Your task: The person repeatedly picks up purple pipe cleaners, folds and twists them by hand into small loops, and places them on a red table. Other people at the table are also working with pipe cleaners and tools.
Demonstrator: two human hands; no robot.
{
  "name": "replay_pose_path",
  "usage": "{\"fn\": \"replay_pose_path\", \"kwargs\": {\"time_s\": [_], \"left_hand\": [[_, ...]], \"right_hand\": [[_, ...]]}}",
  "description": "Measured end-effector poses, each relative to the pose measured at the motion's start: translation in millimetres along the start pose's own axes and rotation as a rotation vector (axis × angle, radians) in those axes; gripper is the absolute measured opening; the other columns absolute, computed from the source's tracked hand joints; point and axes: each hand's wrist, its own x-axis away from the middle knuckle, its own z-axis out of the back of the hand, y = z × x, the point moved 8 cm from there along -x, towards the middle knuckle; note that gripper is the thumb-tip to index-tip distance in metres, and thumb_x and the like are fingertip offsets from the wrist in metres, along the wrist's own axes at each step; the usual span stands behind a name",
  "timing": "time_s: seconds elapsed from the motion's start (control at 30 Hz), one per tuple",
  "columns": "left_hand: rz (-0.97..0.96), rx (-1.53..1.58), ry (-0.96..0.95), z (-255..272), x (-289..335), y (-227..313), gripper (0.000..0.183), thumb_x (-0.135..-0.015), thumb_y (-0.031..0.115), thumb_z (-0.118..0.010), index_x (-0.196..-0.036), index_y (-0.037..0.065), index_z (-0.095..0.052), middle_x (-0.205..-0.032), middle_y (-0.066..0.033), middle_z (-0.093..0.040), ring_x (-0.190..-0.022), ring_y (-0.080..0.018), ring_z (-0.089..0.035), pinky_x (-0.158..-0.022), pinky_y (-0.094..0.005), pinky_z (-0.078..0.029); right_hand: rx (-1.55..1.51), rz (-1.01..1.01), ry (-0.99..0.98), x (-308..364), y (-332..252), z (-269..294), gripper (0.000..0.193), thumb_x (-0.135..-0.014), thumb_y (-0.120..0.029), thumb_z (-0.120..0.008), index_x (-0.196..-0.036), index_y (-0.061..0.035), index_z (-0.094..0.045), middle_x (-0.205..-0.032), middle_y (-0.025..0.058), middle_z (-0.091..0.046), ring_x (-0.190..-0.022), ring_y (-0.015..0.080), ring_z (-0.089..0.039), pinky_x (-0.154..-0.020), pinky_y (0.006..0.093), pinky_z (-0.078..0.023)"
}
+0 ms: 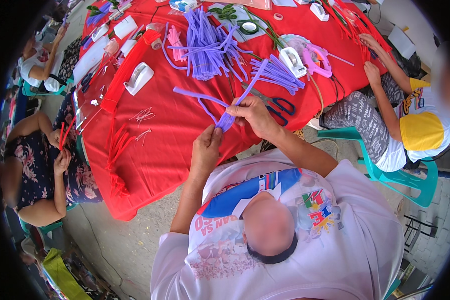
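Observation:
Purple pipe cleaners (226, 123), bent together into a loop with loose ends sticking out, are held in front of me over the near table edge. My left hand (206, 146) pinches their lower end between thumb and fingers. Close beside it, my right hand (255, 116) grips them higher up, where the strands spread apart. Beyond my hands lies a big bundle of purple pipe cleaners (204, 47), with a smaller purple bundle (280, 75) to its right. Dark-handled scissors (280, 109) rest on the red cloth just right of my right hand.
The red-covered table (160, 120) also bears white tape dispensers (139, 79), a pink glue gun (317, 61), red pipe cleaners (119, 150) and thin white stems (143, 115). A person (40, 165) sits at left and another (405, 110) at right, both handling red strands.

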Motion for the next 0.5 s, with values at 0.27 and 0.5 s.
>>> {"fn": "replay_pose_path", "kwargs": {"time_s": [0.27, 0.5], "left_hand": [[-0.128, 0.102, 0.229, -6, 5, -2, 0.027, -0.097, 0.025, -0.046, -0.079, 0.004, -0.051, -0.063, 0.0026, -0.043, -0.053, -0.0050, -0.039, -0.045, -0.0239, -0.038], [0.106, 0.328, 0.003, 3, 6, -5, 0.024, -0.097, 0.029, -0.045, -0.088, 0.009, -0.052, -0.063, 0.0057, -0.037, -0.051, -0.0039, -0.033, -0.048, -0.0222, -0.039]], "right_hand": [[-0.434, -0.118, 0.117, 12, 24, -10, 0.017, -0.087, -0.020, -0.062, -0.079, -0.0046, -0.063, -0.065, 0.0025, -0.060, -0.052, 0.0090, -0.051, -0.047, 0.0215, -0.039], [0.104, -0.252, -0.270, 19, 15, 5, 0.019, -0.086, -0.022, -0.064, -0.084, -0.0033, -0.063, -0.068, 0.0019, -0.059, -0.054, 0.0072, -0.053, -0.048, 0.0209, -0.042]]}}
